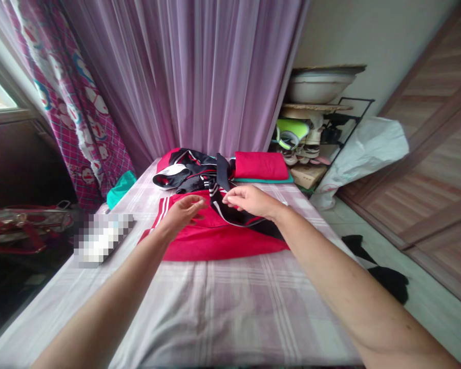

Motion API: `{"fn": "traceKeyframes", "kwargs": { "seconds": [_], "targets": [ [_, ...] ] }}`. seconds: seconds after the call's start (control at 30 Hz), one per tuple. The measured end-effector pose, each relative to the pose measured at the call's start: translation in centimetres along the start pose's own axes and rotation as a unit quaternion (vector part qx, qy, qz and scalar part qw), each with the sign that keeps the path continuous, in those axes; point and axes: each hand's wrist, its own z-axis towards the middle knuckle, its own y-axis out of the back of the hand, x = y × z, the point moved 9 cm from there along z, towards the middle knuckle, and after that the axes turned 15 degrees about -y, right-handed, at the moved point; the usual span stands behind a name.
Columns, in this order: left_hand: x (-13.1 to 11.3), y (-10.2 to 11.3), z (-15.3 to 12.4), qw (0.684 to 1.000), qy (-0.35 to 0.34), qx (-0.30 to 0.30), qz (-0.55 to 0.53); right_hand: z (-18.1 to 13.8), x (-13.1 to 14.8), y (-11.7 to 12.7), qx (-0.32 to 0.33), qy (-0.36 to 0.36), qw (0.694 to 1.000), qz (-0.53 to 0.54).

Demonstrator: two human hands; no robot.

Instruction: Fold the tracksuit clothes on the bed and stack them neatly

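My left hand point(186, 211) hovers over a red garment with white side stripes point(200, 241), its thumb and fingers drawn together. Whatever it may hold is too small to make out. To its right, my right hand point(249, 199) is closed in a pinch, just below a dark fabric strip point(223, 171). A thin line shows by its fingertips, too fine to name. Behind the hands lies a bunched black jacket with white and red trim point(200, 166). A black sleeve with white piping point(234, 215) runs across the red cloth, partly under my right hand.
A folded red cloth point(261, 165) rests on a teal one at the back right of the checked bedspread point(215, 307). A blurred-out item point(102, 238) lies at left, near a teal bundle point(122, 189). A shelf point(311, 105) and white bag point(364, 154) stand at right; dark cloth point(388, 282) is on the floor.
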Motion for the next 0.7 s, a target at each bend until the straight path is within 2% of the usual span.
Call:
{"fn": "traceKeyframes", "kwargs": {
  "seconds": [0.03,0.1,0.17,0.23,0.3,0.37,0.53,0.6,0.7],
  "targets": [
    [1.2,0.5,-0.1,0.999,0.008,-0.007,0.032,-0.1,-0.9,1.2,-0.023,0.006,1.000,-0.019],
    [3.4,1.4,-0.5,0.996,0.010,-0.017,0.092,-0.7,-3.2,4.9,-0.116,0.004,0.990,-0.079],
    [4.8,1.9,-1.0,0.988,-0.009,-0.017,0.151,-1.8,-6.4,8.2,-0.204,-0.034,0.958,-0.199],
    [5.5,2.1,-1.1,0.974,-0.034,-0.006,0.224,-2.9,-10.2,9.9,-0.218,-0.093,0.924,-0.300],
    [5.5,1.9,-0.7,0.949,-0.066,0.021,0.308,-4.2,-13.1,10.0,-0.181,-0.095,0.909,-0.364],
    [5.0,1.2,0.3,0.911,-0.102,0.062,0.395,-5.3,-15.4,9.8,-0.164,-0.087,0.893,-0.410],
    [4.9,-1.3,2.4,0.807,-0.156,0.185,0.539,-6.6,-18.0,11.3,-0.259,-0.122,0.840,-0.462],
    [4.8,-1.6,3.4,0.788,-0.159,0.193,0.563,-6.5,-18.1,11.9,-0.289,-0.135,0.826,-0.465],
    [3.4,-0.7,5.5,0.783,-0.149,0.166,0.581,-6.5,-18.3,12.8,-0.310,-0.166,0.821,-0.449]
  ]
}}
